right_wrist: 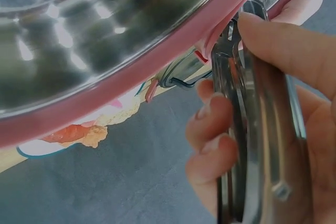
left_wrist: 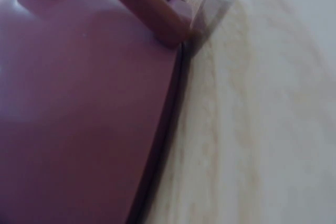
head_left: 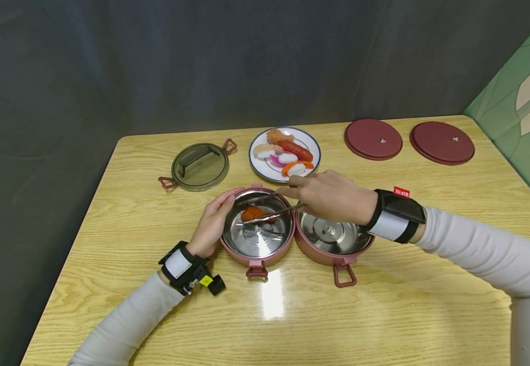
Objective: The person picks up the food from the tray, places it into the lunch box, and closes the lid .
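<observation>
My left hand (head_left: 214, 221) holds the near-left side of a pink steel-lined pot (head_left: 271, 260), thumb at the rim and fingers along the outer wall. In the left wrist view, the pot's pink wall (left_wrist: 79, 93) fills the left side and the fingers are out of sight. Metal tongs (right_wrist: 262, 129) are gripped in my right hand (head_left: 333, 195), reaching over into that pot with their arms apart. An orange-brown fried drumstick (head_left: 253, 212) lies inside, between the tong ends. Under the right hand stands a second pink pot (head_left: 310, 245), its far part hidden.
Behind the pots is a white plate (head_left: 257, 170) with a sausage (head_left: 298, 150), sushi and fried pieces. A clear lid (head_left: 200, 175) with red side handles lies left of it. Two dark red lids (head_left: 370, 140) lie at the back right. Both pots have front handles (head_left: 344, 275).
</observation>
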The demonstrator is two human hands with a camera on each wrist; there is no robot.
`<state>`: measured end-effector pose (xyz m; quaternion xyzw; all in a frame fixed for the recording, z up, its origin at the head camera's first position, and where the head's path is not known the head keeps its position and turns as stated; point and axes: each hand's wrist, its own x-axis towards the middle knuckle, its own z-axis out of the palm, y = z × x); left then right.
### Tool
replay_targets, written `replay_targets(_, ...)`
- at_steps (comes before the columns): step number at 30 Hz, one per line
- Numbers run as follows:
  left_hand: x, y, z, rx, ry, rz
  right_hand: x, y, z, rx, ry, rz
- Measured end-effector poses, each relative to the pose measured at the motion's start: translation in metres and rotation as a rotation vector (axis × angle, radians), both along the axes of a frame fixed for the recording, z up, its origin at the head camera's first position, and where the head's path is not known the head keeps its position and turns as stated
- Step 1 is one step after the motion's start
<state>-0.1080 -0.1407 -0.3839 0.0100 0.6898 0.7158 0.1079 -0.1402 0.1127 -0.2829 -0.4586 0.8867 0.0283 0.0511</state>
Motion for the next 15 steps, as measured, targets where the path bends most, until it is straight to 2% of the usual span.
replay_targets(6,0.000,-0.001,0.000,-0.025,0.019,-0.016,-0.001,0.007,0.000,-0.057,0.005,0.033)
replay_targets(15,0.000,0.000,0.000,-0.013,0.010,0.003,-0.005,0.019,0.005,-0.088,0.015,0.063)
